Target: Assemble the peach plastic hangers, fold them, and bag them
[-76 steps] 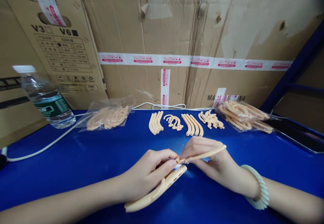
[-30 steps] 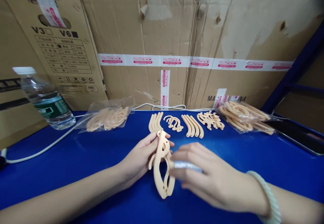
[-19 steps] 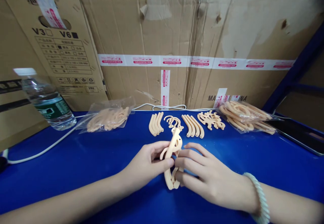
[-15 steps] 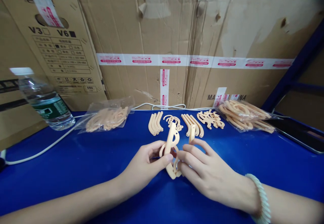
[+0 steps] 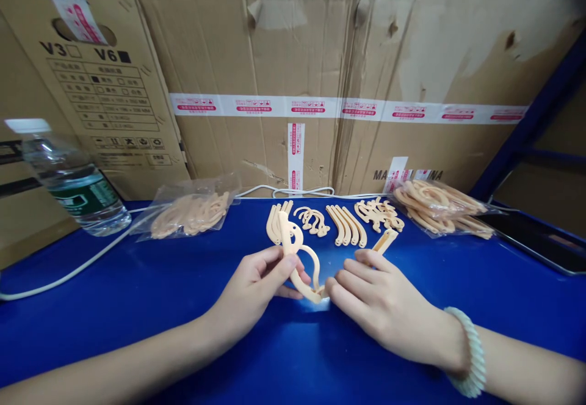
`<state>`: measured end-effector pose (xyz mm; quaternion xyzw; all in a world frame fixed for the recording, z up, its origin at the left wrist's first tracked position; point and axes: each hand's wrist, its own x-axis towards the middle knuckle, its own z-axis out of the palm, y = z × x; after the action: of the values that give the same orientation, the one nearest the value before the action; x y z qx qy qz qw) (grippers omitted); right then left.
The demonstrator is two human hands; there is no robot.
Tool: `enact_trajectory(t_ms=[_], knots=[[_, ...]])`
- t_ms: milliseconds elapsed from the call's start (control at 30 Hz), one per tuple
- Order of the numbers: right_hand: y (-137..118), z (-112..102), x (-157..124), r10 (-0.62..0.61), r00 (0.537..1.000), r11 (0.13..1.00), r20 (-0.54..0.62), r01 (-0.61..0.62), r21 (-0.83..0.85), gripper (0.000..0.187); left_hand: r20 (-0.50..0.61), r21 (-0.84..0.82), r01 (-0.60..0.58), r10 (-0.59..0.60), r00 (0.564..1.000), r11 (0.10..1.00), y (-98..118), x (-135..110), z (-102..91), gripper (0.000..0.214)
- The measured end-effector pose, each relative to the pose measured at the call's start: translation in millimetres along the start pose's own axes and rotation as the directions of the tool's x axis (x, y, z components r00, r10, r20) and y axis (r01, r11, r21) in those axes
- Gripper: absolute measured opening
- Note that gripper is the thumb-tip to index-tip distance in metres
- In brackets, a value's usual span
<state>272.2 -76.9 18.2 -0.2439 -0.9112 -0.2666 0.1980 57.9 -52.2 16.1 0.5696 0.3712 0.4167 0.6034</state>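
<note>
A beige plastic folding clothes hanger [image 5: 304,284] is held between my two hands over the blue table. My left hand [image 5: 263,280] pinches one of its arms, thumb in front, with the holed upper end standing above the fingers. Wrapped round the other arm is my right hand [image 5: 378,301]; that arm's end sticks out above the knuckles, tilted right. A thin curved piece, which looks like the hook, arches between the two arms. The joint at the bottom is partly covered by my right fingers.
Behind my hands lie curved hanger arms [image 5: 347,226], more arms [image 5: 273,225], curved hooks [image 5: 311,220] and a pile of small parts [image 5: 379,214]. Bagged parts lie left [image 5: 190,214] and right [image 5: 439,206]. A water bottle [image 5: 75,182], a white cable [image 5: 82,275], a dark phone-like slab [image 5: 540,240] and cardboard [image 5: 256,148] surround them.
The hanger's two arms have spread wider apart. My right hand has tilted its arm outward to the right, while my left hand has shifted slightly left and up.
</note>
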Motion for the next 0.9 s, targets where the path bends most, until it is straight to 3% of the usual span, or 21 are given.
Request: enact_trajectory(t_ms=[100,200,333,433,500,633,800,900], knots=[[7,-3,-1,-0.077,0.993,0.996,-0.084,0.073,-0.055,0.027,-0.01,-0.092,0.072,-0.073,0.997,0.993,-4,3,-2.6,0.04],[25,-9,-4,0.021,0.994,0.999,-0.112,-0.017,0.032,0.022,-0.038,-0.123,0.1,-0.105,0.994,0.987,-8,4,-4.6,0.039],[68,-11,-16,0.246,0.967,0.967,-0.061,-0.24,0.086,0.021,-0.014,-0.093,0.096,-0.098,0.995,0.991,-7,3,-4.9,0.036],[98,-4,-28,0.279,0.96,0.958,0.02,-0.279,0.058,0.024,-0.015,-0.087,0.106,-0.108,0.994,0.991,-5,2,-4.8,0.035],[111,3,-34,0.278,0.952,0.948,0.125,-0.294,0.127,0.024,-0.017,-0.083,0.109,-0.111,0.994,0.991,-5,2,-4.7,0.035],[119,11,-40,0.25,0.909,0.899,0.333,-0.346,0.269,0.03,-0.018,-0.082,0.117,-0.119,0.993,0.99,-4,3,-4.3,0.036],[118,7,-39,0.312,0.884,0.87,0.348,-0.413,0.268,0.026,-0.005,-0.086,0.119,-0.12,0.993,0.989,-3,3,-5.2,0.035],[117,5,-37,0.288,0.878,0.862,0.381,-0.411,0.296,0.022,0.007,-0.091,0.115,-0.115,0.993,0.989,-4,4,-5.8,0.036]])
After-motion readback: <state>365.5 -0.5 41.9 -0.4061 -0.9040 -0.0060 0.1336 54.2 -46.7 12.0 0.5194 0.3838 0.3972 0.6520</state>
